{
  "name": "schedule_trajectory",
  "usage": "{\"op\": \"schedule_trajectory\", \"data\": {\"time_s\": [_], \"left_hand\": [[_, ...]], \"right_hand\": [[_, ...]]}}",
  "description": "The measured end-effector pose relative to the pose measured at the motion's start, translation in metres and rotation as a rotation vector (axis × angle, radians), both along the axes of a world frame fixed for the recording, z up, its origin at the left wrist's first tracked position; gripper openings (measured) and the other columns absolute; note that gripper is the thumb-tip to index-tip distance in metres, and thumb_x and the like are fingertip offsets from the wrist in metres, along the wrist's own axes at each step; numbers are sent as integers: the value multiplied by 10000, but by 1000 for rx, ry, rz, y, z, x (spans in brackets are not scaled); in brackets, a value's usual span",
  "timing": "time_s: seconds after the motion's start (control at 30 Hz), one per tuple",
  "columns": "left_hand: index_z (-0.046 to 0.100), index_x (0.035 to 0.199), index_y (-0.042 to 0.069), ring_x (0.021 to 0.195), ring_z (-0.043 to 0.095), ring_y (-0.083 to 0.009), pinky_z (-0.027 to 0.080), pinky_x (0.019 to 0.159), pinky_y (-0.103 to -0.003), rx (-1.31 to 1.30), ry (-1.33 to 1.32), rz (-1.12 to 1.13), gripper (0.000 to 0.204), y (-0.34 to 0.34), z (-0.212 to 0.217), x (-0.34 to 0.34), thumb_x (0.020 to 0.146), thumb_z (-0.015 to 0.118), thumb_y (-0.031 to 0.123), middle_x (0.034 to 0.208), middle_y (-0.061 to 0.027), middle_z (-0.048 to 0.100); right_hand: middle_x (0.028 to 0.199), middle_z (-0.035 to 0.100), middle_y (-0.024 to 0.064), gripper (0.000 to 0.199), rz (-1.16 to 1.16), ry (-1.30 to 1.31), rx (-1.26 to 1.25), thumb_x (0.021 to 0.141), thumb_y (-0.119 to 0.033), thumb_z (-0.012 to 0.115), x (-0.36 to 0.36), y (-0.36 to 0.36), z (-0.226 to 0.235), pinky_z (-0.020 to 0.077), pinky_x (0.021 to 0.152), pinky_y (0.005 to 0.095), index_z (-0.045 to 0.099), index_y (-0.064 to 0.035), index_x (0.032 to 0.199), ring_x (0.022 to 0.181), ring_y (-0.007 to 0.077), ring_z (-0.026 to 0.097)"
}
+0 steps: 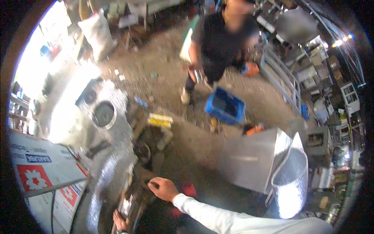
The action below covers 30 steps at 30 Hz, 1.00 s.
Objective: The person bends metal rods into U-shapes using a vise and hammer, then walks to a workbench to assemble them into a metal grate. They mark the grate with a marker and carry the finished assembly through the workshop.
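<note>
My right hand (pixel 163 189) reaches in from the right in a white sleeve, above a dark, worn machine or bench (pixel 146 156). Its fingers are curled in together; whatever they may hold is too small to make out. Lower left, my left hand (pixel 121 222) is partly cut off by the picture's edge. Its fingers are stretched out against a narrow metal piece (pixel 125 206) on the machine's near end. Shiny silver foil sheeting (pixel 103 175) lies just left of both hands.
A round metal ring (pixel 104 114) rests on the foil. Printed cartons (pixel 48 165) stand at left. Beyond are a blue crate (pixel 225 105) and a person in dark clothing (pixel 218 39) holding a shiny cylinder (pixel 198 75). Large sheet-metal ducts (pixel 253 160) stand at right.
</note>
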<state>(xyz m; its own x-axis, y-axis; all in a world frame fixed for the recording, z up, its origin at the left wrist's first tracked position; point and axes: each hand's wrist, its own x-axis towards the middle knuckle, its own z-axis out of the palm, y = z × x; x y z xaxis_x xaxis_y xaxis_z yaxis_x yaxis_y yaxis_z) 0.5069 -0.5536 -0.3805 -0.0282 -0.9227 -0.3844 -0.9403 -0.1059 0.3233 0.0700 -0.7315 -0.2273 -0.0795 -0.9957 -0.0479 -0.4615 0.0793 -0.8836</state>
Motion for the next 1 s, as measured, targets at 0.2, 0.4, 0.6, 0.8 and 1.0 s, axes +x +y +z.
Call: {"op": "schedule_trajectory", "data": {"time_s": [0.2,0.4,0.6,0.8,1.0], "left_hand": [[345,1503,32,1292,471,-467,385,1109,-505,-39,-26,46,920,-21,76,-46,772,807,348,1398,-293,504],[367,1490,16,1283,492,-442,404,1094,-501,-37,-29,9,929,-18,53,-39,771,781,435,1382,-279,527],[372,1501,51,1287,493,-438,401,1093,-493,-10,-64,79,913,-7,75,-32,774,777,428,1386,-271,528],[524,1401,74,1200,548,-430,443,1034,-493,-85,60,65,686,-26,73,-72,813,756,338,1313,-237,583],[404,1441,18,1179,512,-450,380,1041,-542,-88,20,80,1019,2,9,-19,614,849,412,1291,-241,551]], "right_hand": [[848,651,69,879,112,-295,-374,969,-115,556,-130,-252,211,525,620,299,-41,-97,1613,687,127,604],[708,651,57,227,125,482,-847,890,-6,560,-190,-380,399,528,578,286,691,-6,1074,507,109,559],[863,660,146,307,123,126,-570,958,-252,531,-116,-297,292,521,666,379,615,-10,1128,677,226,611],[1346,563,275,833,548,648,659,955,-722,386,-60,14,41,363,1097,563,464,-76,1475,1277,463,516],[1270,652,203,654,22,197,641,962,-597,518,-1,66,-5,467,1016,449,638,-45,1292,1176,363,624]]}}
